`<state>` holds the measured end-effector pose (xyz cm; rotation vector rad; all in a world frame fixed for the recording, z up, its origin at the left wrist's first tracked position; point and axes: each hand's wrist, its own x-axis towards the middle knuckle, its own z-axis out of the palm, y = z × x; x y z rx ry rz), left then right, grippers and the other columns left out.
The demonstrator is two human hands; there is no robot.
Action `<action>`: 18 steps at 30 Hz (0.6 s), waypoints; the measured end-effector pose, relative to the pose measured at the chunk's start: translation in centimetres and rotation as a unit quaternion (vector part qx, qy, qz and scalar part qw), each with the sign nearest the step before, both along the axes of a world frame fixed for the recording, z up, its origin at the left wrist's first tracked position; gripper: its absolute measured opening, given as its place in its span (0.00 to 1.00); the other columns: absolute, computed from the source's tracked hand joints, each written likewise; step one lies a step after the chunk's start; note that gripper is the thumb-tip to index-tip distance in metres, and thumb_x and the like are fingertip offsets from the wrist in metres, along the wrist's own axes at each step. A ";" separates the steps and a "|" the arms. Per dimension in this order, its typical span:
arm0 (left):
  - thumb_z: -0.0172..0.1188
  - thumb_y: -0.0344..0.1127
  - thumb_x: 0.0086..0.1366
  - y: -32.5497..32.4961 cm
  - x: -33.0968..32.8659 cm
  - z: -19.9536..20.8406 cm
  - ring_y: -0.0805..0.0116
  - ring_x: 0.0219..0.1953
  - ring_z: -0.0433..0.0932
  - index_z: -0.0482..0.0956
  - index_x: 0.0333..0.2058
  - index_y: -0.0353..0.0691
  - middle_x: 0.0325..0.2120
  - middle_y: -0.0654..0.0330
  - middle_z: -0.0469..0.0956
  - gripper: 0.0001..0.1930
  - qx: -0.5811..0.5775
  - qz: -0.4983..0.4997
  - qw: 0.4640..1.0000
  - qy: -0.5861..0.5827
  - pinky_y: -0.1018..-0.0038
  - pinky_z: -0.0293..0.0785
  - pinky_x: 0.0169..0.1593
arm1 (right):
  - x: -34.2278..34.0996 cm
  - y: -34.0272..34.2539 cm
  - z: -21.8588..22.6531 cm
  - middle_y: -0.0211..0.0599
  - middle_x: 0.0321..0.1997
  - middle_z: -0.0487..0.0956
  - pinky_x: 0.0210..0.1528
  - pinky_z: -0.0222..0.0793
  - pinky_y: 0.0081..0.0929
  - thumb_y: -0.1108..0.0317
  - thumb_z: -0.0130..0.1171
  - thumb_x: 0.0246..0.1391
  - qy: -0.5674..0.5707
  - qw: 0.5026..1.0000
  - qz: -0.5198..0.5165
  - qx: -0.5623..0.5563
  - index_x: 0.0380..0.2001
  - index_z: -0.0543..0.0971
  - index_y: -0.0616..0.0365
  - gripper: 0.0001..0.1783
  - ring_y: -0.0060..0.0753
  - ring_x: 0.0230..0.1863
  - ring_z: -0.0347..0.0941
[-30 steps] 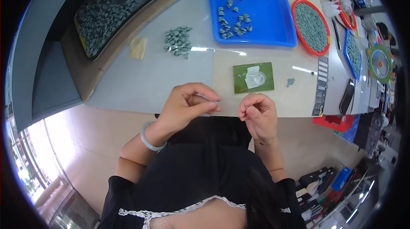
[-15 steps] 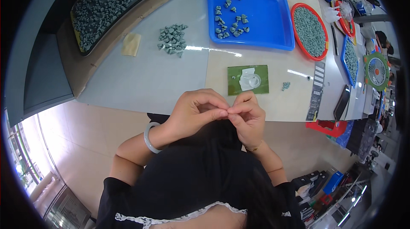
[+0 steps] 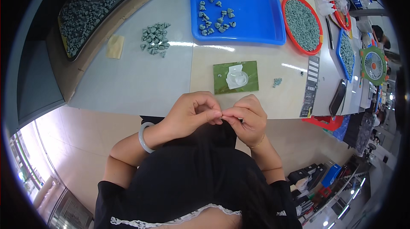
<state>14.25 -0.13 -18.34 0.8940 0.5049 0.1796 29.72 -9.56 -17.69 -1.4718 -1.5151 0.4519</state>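
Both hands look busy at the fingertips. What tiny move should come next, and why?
Perhaps hold the left hand steady and press gently with the right hand: their fingertips meet in a pinch on the near side of the green board, so a slight push seems enough. Anything between them is too small to make out.

Reads plain bright blue on the large tray (image 3: 256,13), with grey-green on the stones (image 3: 207,17) inside it and on the loose heap (image 3: 154,36). Turns pale grey at the left of the tabletop (image 3: 128,88), cream farther right. Goes dull green on the slab (image 3: 253,69), white on the paper (image 3: 232,76) upon it. Shows red around the round basket's rim (image 3: 315,52), white bars on a dark strip (image 3: 313,68), faded yellow on the cloth (image 3: 115,46), green and orange on the fan (image 3: 373,66), black on the clothing (image 3: 188,160) with white lace trim (image 3: 209,206).
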 end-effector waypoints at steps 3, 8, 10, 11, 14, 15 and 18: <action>0.52 0.29 0.60 0.1 0.2 -0.1 0.71 0.32 0.76 0.70 0.28 0.32 0.29 0.59 0.70 0.05 -0.017 0.011 1.000 -0.008 0.80 0.73 0.35 | -0.3 0.1 -0.4 0.29 0.22 0.68 0.24 0.59 0.24 0.74 0.63 0.33 -0.020 1.000 -0.015 0.016 0.22 0.77 0.56 0.07 0.31 0.22 0.62; 0.53 0.27 0.58 0.0 0.1 -0.7 0.69 0.34 0.77 0.72 0.31 0.31 0.30 0.59 0.74 0.04 -0.086 0.019 0.996 -0.003 0.79 0.73 0.38 | -0.2 0.0 -0.7 0.31 0.23 0.69 0.25 0.59 0.24 0.74 0.63 0.35 -0.012 0.999 -0.026 0.017 0.23 0.76 0.56 0.07 0.32 0.24 0.63; 0.54 0.27 0.58 0.1 0.1 -0.5 0.68 0.35 0.77 0.72 0.30 0.32 0.31 0.58 0.73 0.04 -0.102 0.039 0.994 0.006 0.78 0.74 0.39 | 0.8 0.4 -0.4 0.34 0.24 0.69 0.27 0.60 0.24 0.78 0.62 0.35 -0.094 0.992 -0.077 0.016 0.22 0.75 0.59 0.08 0.32 0.25 0.64; 0.55 0.28 0.57 0.1 0.0 -0.5 0.67 0.36 0.76 0.72 0.29 0.32 0.33 0.58 0.72 0.05 -0.117 0.058 0.991 0.015 0.77 0.74 0.40 | 1.4 0.7 -0.2 0.34 0.24 0.69 0.27 0.60 0.24 0.78 0.62 0.35 -0.094 0.993 -0.076 0.016 0.22 0.75 0.59 0.08 0.32 0.25 0.64; 0.56 0.27 0.56 0.3 -0.4 -0.7 0.66 0.38 0.76 0.72 0.32 0.33 0.34 0.57 0.72 0.05 -0.109 0.066 0.992 0.012 0.76 0.74 0.41 | 2.9 1.6 0.2 0.34 0.24 0.69 0.27 0.60 0.24 0.79 0.62 0.34 -0.187 0.977 -0.102 -0.005 0.23 0.75 0.60 0.08 0.33 0.26 0.64; 0.56 0.27 0.56 0.3 -0.6 -0.7 0.66 0.38 0.76 0.72 0.32 0.33 0.34 0.57 0.72 0.05 -0.109 0.067 0.992 0.013 0.76 0.74 0.41 | 3.1 1.8 0.3 0.34 0.24 0.69 0.27 0.60 0.25 0.80 0.61 0.34 -0.215 0.972 -0.088 -0.017 0.23 0.75 0.60 0.08 0.33 0.26 0.64; 0.56 0.26 0.56 0.3 -1.0 -0.8 0.67 0.38 0.76 0.70 0.35 0.34 0.35 0.58 0.72 0.08 -0.148 0.092 0.985 0.010 0.75 0.74 0.42 | 3.3 2.1 0.6 0.34 0.25 0.69 0.28 0.61 0.26 0.80 0.62 0.32 -0.262 0.962 -0.067 -0.026 0.23 0.75 0.60 0.10 0.34 0.27 0.64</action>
